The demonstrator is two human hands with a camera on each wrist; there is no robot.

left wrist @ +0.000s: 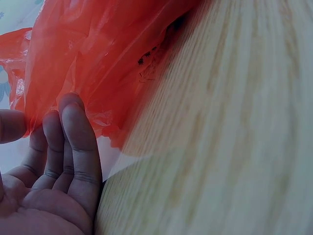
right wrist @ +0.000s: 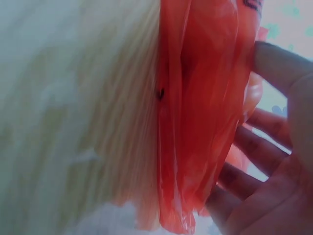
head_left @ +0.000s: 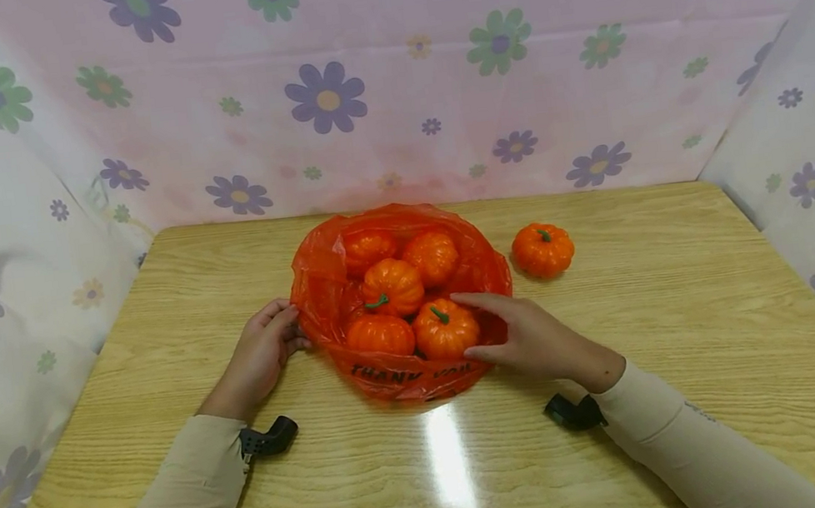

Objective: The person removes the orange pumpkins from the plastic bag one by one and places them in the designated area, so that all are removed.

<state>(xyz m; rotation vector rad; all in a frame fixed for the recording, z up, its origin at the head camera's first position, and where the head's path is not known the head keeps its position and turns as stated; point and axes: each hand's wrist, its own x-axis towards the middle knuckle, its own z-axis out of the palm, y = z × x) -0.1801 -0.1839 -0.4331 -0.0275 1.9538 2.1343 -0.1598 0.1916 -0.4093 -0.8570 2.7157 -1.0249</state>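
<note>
A red plastic bag (head_left: 315, 277) stands on the table with its mouth spread upward and several small orange pumpkins (head_left: 392, 287) inside. At its left rim my left hand (head_left: 259, 356) holds the thin plastic between thumb and fingers; the left wrist view shows the bag (left wrist: 93, 63) at the fingertips. My right hand (head_left: 541, 339) reaches over the right rim, thumb and index finger around the front right pumpkin (head_left: 447, 332). In the right wrist view, the bag's side (right wrist: 210, 98) partly hides the fingers (right wrist: 261, 147) and the pumpkin.
One more orange pumpkin (head_left: 543, 250) sits on the wooden table (head_left: 653, 285), to the right of the bag. Flowered cloth (head_left: 388, 80) hangs behind and on both sides. A black wrist-camera mount (head_left: 270, 437) sticks out from each sleeve.
</note>
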